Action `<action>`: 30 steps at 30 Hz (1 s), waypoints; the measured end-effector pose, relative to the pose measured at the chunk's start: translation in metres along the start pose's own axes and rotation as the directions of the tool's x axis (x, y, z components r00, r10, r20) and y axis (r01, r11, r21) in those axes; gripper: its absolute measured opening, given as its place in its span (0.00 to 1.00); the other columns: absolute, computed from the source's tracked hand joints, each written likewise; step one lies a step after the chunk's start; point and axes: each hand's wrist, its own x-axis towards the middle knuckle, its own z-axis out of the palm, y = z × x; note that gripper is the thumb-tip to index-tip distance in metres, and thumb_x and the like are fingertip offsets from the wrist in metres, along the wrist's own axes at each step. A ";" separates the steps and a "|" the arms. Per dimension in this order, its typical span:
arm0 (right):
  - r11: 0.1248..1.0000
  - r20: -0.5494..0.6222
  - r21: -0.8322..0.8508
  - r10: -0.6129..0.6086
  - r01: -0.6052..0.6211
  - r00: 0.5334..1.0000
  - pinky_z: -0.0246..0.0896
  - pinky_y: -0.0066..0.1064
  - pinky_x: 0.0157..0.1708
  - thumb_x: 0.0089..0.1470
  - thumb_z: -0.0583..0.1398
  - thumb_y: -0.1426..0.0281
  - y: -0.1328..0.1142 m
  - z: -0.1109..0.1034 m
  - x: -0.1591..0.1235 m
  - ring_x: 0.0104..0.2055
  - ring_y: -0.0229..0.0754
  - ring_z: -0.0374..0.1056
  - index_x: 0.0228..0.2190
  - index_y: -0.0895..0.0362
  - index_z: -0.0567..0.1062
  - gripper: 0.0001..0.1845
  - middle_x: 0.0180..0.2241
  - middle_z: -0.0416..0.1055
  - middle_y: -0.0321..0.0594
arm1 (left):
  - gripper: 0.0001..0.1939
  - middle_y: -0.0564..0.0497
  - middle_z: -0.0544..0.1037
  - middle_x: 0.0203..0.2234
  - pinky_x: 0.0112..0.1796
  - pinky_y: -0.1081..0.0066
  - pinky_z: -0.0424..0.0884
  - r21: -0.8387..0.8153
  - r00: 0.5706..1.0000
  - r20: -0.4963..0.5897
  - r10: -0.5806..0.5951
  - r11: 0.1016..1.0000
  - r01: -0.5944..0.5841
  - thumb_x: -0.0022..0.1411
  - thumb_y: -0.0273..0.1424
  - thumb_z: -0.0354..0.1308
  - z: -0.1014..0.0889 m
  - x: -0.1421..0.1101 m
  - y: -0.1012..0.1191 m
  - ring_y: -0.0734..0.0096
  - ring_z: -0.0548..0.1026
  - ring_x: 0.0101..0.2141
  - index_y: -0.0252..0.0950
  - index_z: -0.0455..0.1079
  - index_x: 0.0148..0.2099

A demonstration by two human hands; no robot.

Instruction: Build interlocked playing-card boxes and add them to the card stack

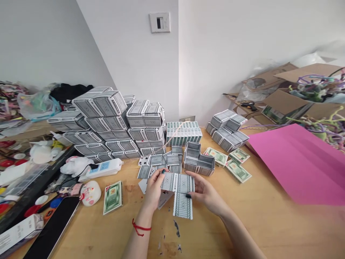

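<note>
Both hands hold a joined piece of grey-backed playing cards (180, 189) just above the wooden table (269, 223). My left hand (153, 190) pinches its left end; a red string circles that wrist. My right hand (206, 192) grips the right side, thumb on top. One card hangs down from the piece toward me. Just beyond lie loose folded cards (164, 162) and open card boxes (198, 160).
A tall stack of card-made boxes (107, 122) fills the back left, a smaller pile (228, 129) sits back right. Green card packs (238, 169) and one pack (113, 197) lie near. A pink sheet (299, 165), power strip (101, 169) and clutter flank the sides.
</note>
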 end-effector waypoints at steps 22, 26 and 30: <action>0.984 -0.161 -0.171 -0.085 0.057 0.983 0.64 0.31 0.35 0.42 0.65 0.64 0.015 0.011 0.005 0.35 0.40 0.66 0.41 0.56 0.67 0.23 0.34 0.69 0.37 | 0.10 0.57 0.65 0.19 0.20 0.76 0.61 0.333 0.977 -0.013 0.211 0.923 -0.195 0.55 0.38 0.53 0.010 -0.005 -0.019 0.75 0.63 0.19 0.37 0.65 0.36; 0.997 -0.145 -0.021 -0.071 0.069 0.987 0.65 0.31 0.34 0.43 0.64 0.65 0.013 0.009 0.006 0.33 0.39 0.67 0.46 0.52 0.60 0.29 0.33 0.68 0.34 | 0.14 0.60 0.62 0.17 0.14 0.76 0.62 0.201 0.992 -0.068 0.110 0.975 -0.095 0.54 0.42 0.54 0.011 -0.006 -0.015 0.76 0.63 0.15 0.38 0.63 0.37; 0.999 0.049 0.046 0.028 -0.030 0.998 0.67 0.33 0.33 0.40 0.66 0.68 0.001 -0.004 0.002 0.35 0.41 0.69 0.46 0.51 0.61 0.31 0.37 0.69 0.37 | 0.14 0.59 0.63 0.18 0.14 0.78 0.61 0.172 0.994 -0.066 0.085 0.982 -0.073 0.51 0.41 0.56 0.002 -0.003 -0.008 0.77 0.63 0.16 0.37 0.65 0.37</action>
